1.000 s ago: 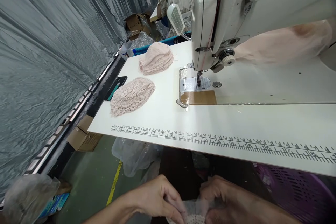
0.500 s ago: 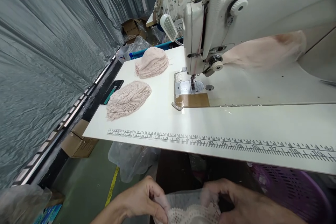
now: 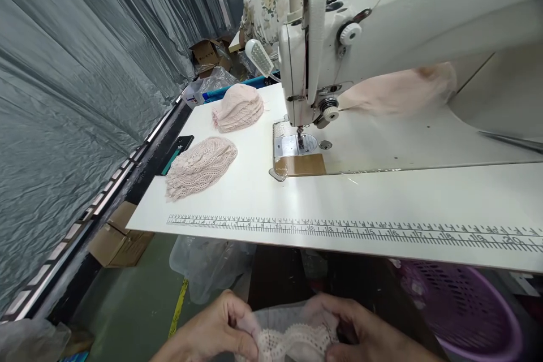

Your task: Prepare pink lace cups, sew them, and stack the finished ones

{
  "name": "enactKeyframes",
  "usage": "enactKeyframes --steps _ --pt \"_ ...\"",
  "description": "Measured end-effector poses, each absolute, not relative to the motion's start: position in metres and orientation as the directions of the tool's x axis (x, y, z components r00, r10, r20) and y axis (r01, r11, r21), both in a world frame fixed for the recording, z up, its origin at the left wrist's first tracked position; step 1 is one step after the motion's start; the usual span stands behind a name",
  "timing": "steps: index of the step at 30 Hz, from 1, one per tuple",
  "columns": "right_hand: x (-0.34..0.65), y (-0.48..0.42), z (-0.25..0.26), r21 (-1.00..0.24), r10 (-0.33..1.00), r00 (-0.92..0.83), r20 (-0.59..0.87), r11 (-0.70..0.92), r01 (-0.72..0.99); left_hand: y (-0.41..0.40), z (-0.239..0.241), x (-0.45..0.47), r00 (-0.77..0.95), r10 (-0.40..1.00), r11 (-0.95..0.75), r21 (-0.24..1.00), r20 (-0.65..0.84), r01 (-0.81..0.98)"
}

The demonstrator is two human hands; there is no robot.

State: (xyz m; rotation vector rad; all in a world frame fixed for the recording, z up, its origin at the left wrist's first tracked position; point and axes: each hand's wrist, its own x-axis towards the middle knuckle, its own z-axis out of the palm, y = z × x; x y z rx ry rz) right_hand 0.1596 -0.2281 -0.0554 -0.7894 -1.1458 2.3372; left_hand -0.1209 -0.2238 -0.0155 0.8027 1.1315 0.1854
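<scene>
Left hand (image 3: 220, 325) closed in a pinch, thumb to fingers, on one end of a pale lace piece (image 3: 292, 342). Right hand (image 3: 360, 325) pinches the other end (fingertips look blurred from here). Lace piece spans the two hands, sheer mesh along its far side, held on the person's side of the bench (image 3: 250, 192). Two lace piles (image 3: 201, 167) lie near each other up there, left of the sewing machine (image 3: 382, 28). Purple basket (image 3: 515, 339) sits off to the right.
</scene>
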Motion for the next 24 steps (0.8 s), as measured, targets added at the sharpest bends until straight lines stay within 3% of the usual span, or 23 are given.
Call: enactKeyframes --steps 10,14,18,24 --pt "0.164 -0.23 -0.06 -0.85 0.621 -0.71 -0.332 -0.523 -0.06 -0.227 -0.021 -0.129 0.442 0.521 0.667 0.671 -0.73 0.323" --pt "0.155 -0.243 -0.074 -0.818 0.609 -0.714 -0.345 -0.568 -0.089 -0.228 -0.02 -0.124 0.401 0.511 0.713 0.635 -0.76 0.296" --pt "0.15 -0.243 -0.079 -0.856 0.657 -0.675 -0.336 -0.512 -0.071 -0.228 -0.015 -0.123 0.39 0.492 0.751 0.606 -0.778 0.261" --pt "0.162 -0.236 -0.076 -0.872 0.561 -0.761 -0.327 -0.49 0.014 -0.221 -0.004 -0.121 0.459 0.42 0.674 0.608 -0.783 0.42"
